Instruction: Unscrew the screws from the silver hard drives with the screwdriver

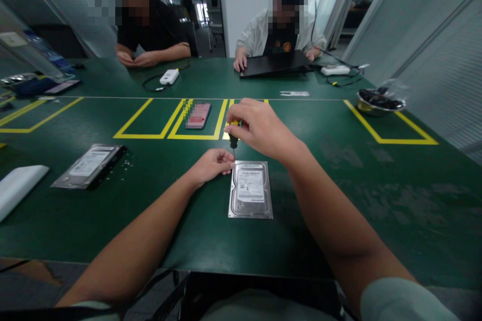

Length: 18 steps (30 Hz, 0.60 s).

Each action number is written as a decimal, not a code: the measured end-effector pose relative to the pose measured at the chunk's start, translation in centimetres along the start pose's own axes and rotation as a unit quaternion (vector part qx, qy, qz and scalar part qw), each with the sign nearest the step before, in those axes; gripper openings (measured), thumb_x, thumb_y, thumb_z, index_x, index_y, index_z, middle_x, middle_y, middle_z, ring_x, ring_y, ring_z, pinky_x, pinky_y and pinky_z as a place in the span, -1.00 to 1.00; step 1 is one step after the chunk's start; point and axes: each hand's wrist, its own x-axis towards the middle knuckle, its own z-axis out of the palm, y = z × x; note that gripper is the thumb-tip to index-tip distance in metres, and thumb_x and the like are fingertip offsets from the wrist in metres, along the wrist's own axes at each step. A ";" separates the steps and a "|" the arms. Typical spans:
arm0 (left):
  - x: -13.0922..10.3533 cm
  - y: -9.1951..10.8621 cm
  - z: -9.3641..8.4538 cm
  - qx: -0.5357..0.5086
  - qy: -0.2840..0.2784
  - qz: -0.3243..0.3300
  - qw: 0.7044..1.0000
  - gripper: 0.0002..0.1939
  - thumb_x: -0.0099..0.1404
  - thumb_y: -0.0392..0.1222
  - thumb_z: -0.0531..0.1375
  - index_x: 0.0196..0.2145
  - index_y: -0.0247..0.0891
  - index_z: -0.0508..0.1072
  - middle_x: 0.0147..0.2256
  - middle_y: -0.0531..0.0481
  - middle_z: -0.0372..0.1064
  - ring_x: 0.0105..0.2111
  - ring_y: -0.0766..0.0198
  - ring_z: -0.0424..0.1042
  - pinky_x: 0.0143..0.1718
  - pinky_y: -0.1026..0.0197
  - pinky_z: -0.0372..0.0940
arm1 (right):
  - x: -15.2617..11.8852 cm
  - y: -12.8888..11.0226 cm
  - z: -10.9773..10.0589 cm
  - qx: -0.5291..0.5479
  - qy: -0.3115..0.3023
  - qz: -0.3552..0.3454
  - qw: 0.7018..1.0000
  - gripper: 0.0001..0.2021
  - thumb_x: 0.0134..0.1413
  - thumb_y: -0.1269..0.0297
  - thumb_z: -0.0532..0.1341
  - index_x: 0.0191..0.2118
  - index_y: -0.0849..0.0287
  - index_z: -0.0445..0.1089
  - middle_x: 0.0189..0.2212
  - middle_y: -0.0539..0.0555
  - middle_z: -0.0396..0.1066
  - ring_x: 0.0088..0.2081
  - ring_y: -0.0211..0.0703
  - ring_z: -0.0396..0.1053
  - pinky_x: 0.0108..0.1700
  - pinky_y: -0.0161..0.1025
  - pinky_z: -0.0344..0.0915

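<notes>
A silver hard drive with a white label lies flat on the green table in front of me. My right hand grips the dark handle of a screwdriver from above. The screwdriver stands nearly upright, its shaft pointing down at the drive's far left corner. Beside that corner, my left hand has its fingers curled and thumb drawn in, close to the screwdriver tip. Whether anything is pinched between those fingertips cannot be made out. The very tip of the shaft is hard to see.
A second hard drive lies to the left, beside small scattered bits. Left of it is a white object. A phone lies within yellow tape. A metal bowl holds dark items. Two people sit opposite, one touching a black laptop.
</notes>
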 end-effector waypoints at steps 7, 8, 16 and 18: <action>-0.1 0.3 0.2 0.000 0.002 -0.006 1.000 -0.74 0.12 -0.22 0.35 -0.32 -0.37 0.37 -0.52 0.07 0.36 -0.53 0.42 0.33 -0.47 0.33 0.23 | 0.0 -0.3 -0.3 0.024 -0.020 -0.011 0.999 -0.88 0.18 0.38 0.15 -0.27 0.23 0.44 -0.29 0.08 0.39 -0.28 -0.18 0.26 -0.17 -0.24 0.11; -0.1 0.4 0.2 0.000 0.003 -0.006 1.000 -0.74 0.12 -0.22 0.35 -0.32 -0.37 0.37 -0.53 0.07 0.36 -0.53 0.42 0.33 -0.47 0.33 0.23 | 0.0 -0.3 -0.4 0.025 -0.026 -0.006 0.999 -0.88 0.17 0.37 0.15 -0.30 0.23 0.45 -0.30 0.09 0.40 -0.27 -0.17 0.27 -0.17 -0.24 0.12; 0.0 0.1 0.0 0.008 0.003 -0.007 1.000 -0.76 0.13 -0.22 0.34 -0.32 -0.37 0.37 -0.52 0.06 0.36 -0.53 0.41 0.33 -0.47 0.32 0.24 | -0.2 -0.3 -0.8 0.009 -0.054 -0.005 0.998 -0.73 0.13 0.50 0.08 -0.13 0.22 0.47 -0.20 0.10 0.49 -0.18 -0.14 0.35 -0.05 -0.23 0.15; 0.0 0.1 0.0 0.009 0.001 -0.003 1.000 -0.75 0.13 -0.22 0.34 -0.31 -0.37 0.37 -0.52 0.07 0.36 -0.53 0.42 0.33 -0.47 0.33 0.24 | -0.2 -0.3 -0.7 -0.004 -0.048 0.002 0.999 -0.77 0.17 0.44 0.11 -0.11 0.22 0.46 -0.22 0.12 0.46 -0.19 -0.12 0.32 -0.08 -0.21 0.14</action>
